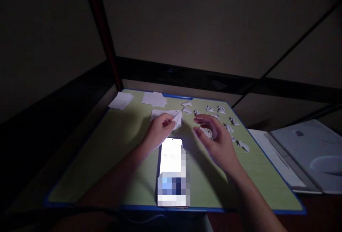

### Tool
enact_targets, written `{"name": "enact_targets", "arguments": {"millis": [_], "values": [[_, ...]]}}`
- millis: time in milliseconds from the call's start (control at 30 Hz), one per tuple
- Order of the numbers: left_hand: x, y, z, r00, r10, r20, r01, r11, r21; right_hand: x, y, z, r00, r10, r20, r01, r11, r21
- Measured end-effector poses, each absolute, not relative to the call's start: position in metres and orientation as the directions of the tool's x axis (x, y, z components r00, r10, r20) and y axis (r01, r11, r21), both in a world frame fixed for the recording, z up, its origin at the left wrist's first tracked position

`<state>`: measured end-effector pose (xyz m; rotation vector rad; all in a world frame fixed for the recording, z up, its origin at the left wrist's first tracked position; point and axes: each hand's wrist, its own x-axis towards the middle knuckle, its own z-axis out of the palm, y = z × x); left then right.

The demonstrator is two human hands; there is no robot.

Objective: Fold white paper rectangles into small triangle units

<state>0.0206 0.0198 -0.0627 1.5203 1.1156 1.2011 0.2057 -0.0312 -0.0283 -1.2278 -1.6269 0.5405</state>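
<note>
My left hand (161, 129) pinches a small folded paper plane (177, 120) near the middle of the table. Behind it lies a flat white paper sheet (157, 113), partly covered by the hand. My right hand (213, 137) hovers to the right, thumb and fingers apart, nothing between them. Several folded paper planes lie beyond and around the right hand, among them one at the back (221, 109) and one at the right (242, 145); some are partly hidden by that hand.
A lit phone (172, 164) lies on the green table (107, 164) in front of me. Two stacks of white paper, a left one (121, 101) and a middle one (154, 99), rest along the far edge. White boxes or folders (307, 150) stand beyond the right edge.
</note>
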Motion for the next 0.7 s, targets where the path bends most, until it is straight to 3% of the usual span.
{"name": "enact_targets", "arguments": {"millis": [133,367,533,700], "values": [[0.02,0.021,-0.066,0.134,0.963,0.235,0.127,-0.252,0.959,0.193,0.007,-0.023,0.007,0.91,0.415,0.403,0.377,-0.834],[0.026,0.016,-0.065,0.206,0.96,0.191,0.021,-0.199,0.98,0.186,0.023,-0.035,0.012,0.969,0.248,0.199,0.241,-0.95],[0.028,0.013,-0.062,0.208,0.972,0.111,-0.024,-0.108,0.994,0.192,0.021,-0.044,-0.015,0.978,0.206,0.094,0.206,-0.974],[0.027,0.015,-0.063,0.184,0.971,0.151,-0.002,-0.153,0.988,0.193,0.021,-0.048,-0.067,0.976,0.207,0.029,0.21,-0.977]]}}
